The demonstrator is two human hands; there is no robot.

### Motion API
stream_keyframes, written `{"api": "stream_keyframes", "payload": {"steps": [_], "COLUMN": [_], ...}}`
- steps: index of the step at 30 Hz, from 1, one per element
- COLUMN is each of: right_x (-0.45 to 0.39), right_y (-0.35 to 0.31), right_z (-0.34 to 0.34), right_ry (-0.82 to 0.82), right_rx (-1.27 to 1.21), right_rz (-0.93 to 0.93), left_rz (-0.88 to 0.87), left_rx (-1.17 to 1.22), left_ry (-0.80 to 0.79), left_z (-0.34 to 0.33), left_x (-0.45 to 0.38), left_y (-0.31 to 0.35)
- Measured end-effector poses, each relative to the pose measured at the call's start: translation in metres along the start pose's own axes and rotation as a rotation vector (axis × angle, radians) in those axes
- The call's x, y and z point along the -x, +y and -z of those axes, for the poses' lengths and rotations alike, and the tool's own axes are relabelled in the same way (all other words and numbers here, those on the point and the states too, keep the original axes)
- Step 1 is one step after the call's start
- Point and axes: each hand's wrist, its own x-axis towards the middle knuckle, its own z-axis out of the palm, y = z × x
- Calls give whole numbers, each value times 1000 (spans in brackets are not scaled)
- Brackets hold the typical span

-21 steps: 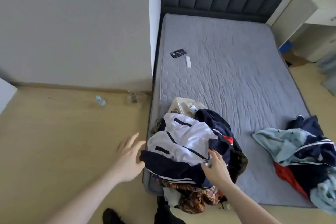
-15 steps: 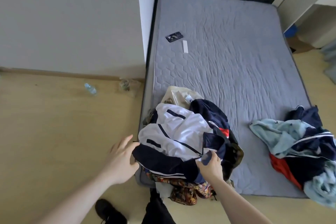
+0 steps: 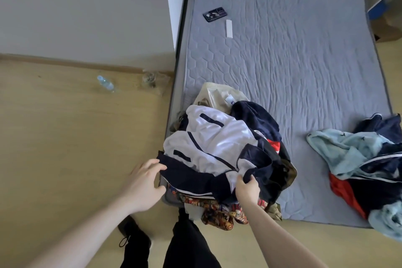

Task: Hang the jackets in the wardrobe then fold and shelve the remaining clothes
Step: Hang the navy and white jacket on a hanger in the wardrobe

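Right hand grips a dark navy fold of the white and navy jacket, fingers curled round the cloth at the garment's near right side. Left hand lies at the jacket's near left edge, fingers fairly straight, fingertips touching the navy hem. That jacket tops a heap of clothes at the near left corner of the grey bed, some patterned fabric spilling over the edge. Another pile of clothes, pale blue, navy and red, sits at the near right of the bed, well apart. Farther up the mattress lie a phone and a small white strip. On the wooden floor lies a plastic bottle.
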Motion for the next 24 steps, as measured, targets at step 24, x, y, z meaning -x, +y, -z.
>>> {"api": "stream_keyframes", "payload": {"steps": [24], "right_x": [436], "right_y": [-343], "right_z": [-58], "right_ry": [-1228], "right_rx": [438], "right_rz": [1145], "left_rz": [65], "left_rx": [1129], "left_ry": [629], "left_z": [203], "left_x": [226], "left_y": [-129]}}
